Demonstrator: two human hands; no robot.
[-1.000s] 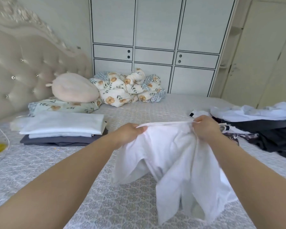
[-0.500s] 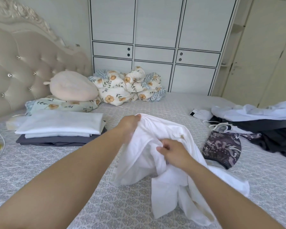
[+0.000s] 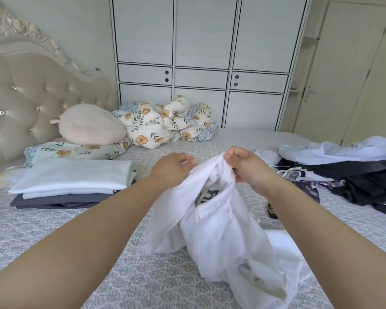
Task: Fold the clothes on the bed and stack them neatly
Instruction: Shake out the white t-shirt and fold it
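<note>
A white garment (image 3: 221,230) hangs bunched above the grey patterned bed (image 3: 54,230), its lower part trailing on the cover; a dark print shows through the fabric. My left hand (image 3: 172,167) grips its upper edge on the left. My right hand (image 3: 245,163) pinches the top of the cloth just to the right, close to the left hand. A folded stack (image 3: 71,181) of white pieces on a dark grey one lies at the left. A heap of unfolded clothes (image 3: 348,170), white, black and patterned, lies at the right.
A crumpled floral quilt (image 3: 165,123) and a pink plush cushion (image 3: 89,124) on a floral pillow (image 3: 76,150) sit at the bed's head by the tufted headboard (image 3: 31,97). White wardrobes (image 3: 201,63) stand behind. A door (image 3: 354,74) is at the right.
My right hand rose from the garment's middle to its top, beside the left hand. The cloth is lifted higher and bunched, and now hides the patterned piece on the bed.
</note>
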